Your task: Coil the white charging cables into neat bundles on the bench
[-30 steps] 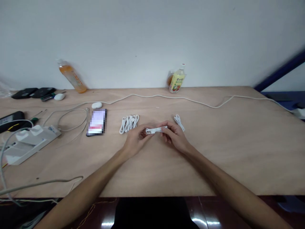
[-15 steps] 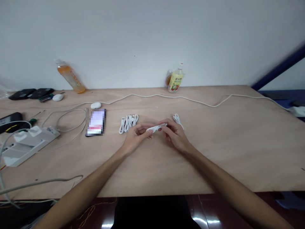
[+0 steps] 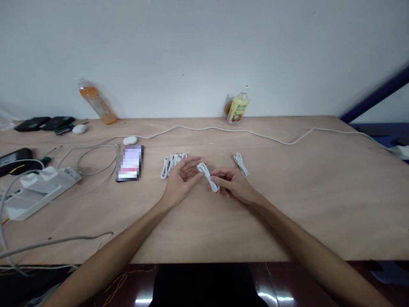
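Note:
A white cable [image 3: 208, 178], folded into a small bundle, slants between my hands above the table. My right hand [image 3: 234, 181] pinches its lower part between thumb and fingers. On the other side, my left hand [image 3: 181, 178] has its fingers apart and curved, with the thumb tip close to the bundle's upper end; whether it touches is hard to tell. Several more white cable bundles [image 3: 166, 167] lie side by side just behind my left hand, partly covered by it. Another single cable bundle [image 3: 240, 164] rests on the table beyond my right hand.
A phone [image 3: 130, 164] and a white earbud case [image 3: 130, 140] lie to the left. Farther left are a white power strip [image 3: 43, 194] and loose cords. Two bottles, one orange [image 3: 97, 104] and one yellow [image 3: 238, 107], lean at the wall. A long white cord [image 3: 220, 128] crosses the table's back.
The held cable bundle has turned from nearly level to a steep slant, its right end swinging down towards me. My left fingers have spread away from it, while my right hand keeps its pinch.

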